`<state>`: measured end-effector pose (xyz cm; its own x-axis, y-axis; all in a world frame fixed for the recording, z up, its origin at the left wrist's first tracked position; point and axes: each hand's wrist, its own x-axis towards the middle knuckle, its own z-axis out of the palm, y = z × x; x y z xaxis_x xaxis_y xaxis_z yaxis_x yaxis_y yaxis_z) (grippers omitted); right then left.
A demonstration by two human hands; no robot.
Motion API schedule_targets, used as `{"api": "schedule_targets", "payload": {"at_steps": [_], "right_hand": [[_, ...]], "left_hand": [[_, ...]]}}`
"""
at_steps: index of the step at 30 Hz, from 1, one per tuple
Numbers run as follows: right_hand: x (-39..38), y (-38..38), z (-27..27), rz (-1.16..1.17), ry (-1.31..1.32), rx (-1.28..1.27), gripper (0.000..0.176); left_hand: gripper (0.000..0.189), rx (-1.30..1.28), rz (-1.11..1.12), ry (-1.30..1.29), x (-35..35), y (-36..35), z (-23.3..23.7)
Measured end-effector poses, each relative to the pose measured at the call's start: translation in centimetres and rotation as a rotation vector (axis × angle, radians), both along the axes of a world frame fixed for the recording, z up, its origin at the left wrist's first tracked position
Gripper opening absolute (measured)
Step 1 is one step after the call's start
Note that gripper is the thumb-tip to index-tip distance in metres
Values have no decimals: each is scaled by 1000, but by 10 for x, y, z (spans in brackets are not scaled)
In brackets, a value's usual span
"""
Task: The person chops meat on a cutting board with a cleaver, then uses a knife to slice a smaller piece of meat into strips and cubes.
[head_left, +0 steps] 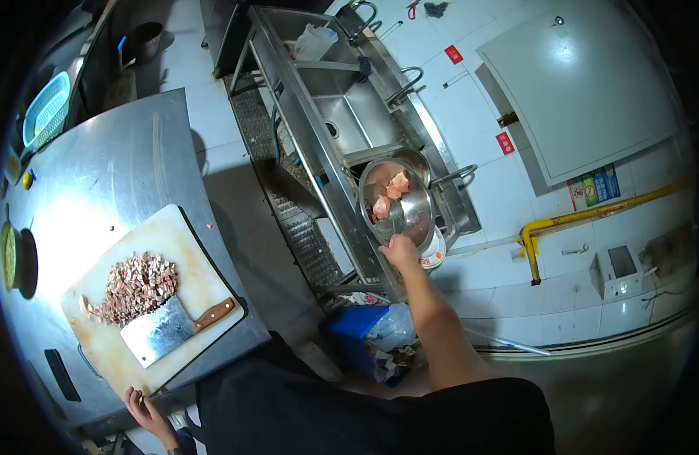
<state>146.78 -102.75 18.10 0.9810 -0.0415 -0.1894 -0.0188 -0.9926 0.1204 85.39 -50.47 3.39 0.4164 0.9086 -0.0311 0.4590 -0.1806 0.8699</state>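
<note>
My right hand (pixel 399 251) grips the near rim of a round metal bowl (pixel 418 216) at the sink unit. Several pink chunks of raw meat (pixel 397 184) lie in the bowl. My left hand (pixel 141 408) is at the table's near edge, by the corner of the white cutting board (pixel 202 262), with its fingers extended and apart. Whether it touches the board is hard to tell. A heap of finely diced meat (pixel 141 284) covers the board's middle. Beside it a cleaver (pixel 158 332) with a wooden handle lies flat.
The metal table (pixel 130 159) stands at left, with a light blue basket (pixel 46 110) beyond it. A sink (pixel 357 114) with several taps runs along the tiled wall. Below the sink's near end is a blue bin (pixel 353 327) with rubbish. A yellow pipe (pixel 592 216) crosses the wall.
</note>
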Motion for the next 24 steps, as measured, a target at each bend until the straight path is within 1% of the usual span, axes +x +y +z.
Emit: {"api": "schedule_targets", "payload": {"at_steps": [3, 4, 6, 7, 9, 10, 12, 14, 15, 16, 18, 21, 23, 24], "right_hand": [[22, -14, -15, 5, -59, 49, 39], [33, -22, -16, 11, -53, 51, 39], [60, -33, -13, 217, 221, 34, 45], [78, -28, -10, 226, 221, 33, 45], [106, -8, 9, -245, 608, 455, 47], [118, -3, 4, -245, 609, 450, 47], [143, -13, -42, -66, 390, 705, 39], [166, -36, -125, 74, 274, 573, 35], [165, -27, -142, 137, 210, 501, 33], [163, -31, -146, -29, 273, 620, 30], [133, 5, -107, -393, 334, 843, 26], [179, -57, -183, -263, 148, 540, 23], [191, -77, -204, -111, 71, 485, 21], [183, -66, -197, 18, -16, 433, 21]], "left_hand": [[27, 36, -12, 11, -1, -6, 2], [27, 5, 14, -1, -1, -13, 5], [27, -29, 42, -9, -6, -22, 5], [27, 5, 22, 23, -10, -25, 3], [27, 35, -3, 66, -16, -31, 1], [27, 30, -2, 67, -15, -35, -2], [25, 52, 13, 76, -19, -38, -7], [25, 45, 39, 84, -19, -43, -12], [24, 41, 62, 85, -19, -46, -12], [24, 40, 76, 95, -20, -48, -11], [21, 20, 78, 63, -18, -51, -6], [21, -15, 82, 120, -23, -53, 0], [21, -27, 80, 161, -25, -55, 10], [22, -32, 70, 195, -29, -54, 12]]}}
